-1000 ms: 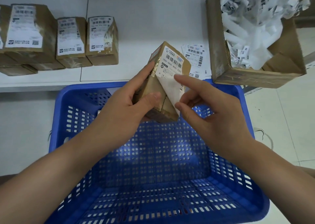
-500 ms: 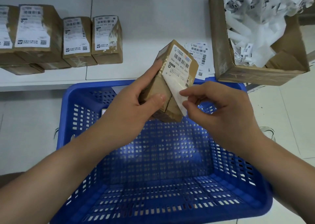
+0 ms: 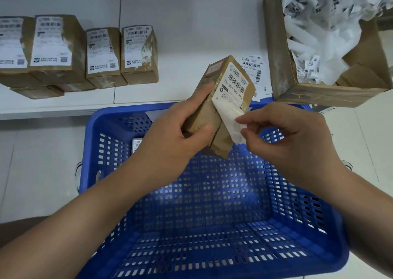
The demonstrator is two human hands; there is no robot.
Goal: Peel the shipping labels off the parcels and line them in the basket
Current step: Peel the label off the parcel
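I braced the parcel (image 3: 221,110) above the blue basket (image 3: 102,130) in my left hand (image 3: 170,142), fingers wrapped round it, so my right hand (image 3: 285,142) could pinch the shipping label's (image 3: 231,100) lifted lower corner.

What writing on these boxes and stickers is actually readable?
"050 050 V05 220": label on the parcel that the left hand grips.
"050 V05 220": loose label on the shelf, partly legible.
Labels on the shelf parcels and scraps in the cardboard box: too blurred to read.
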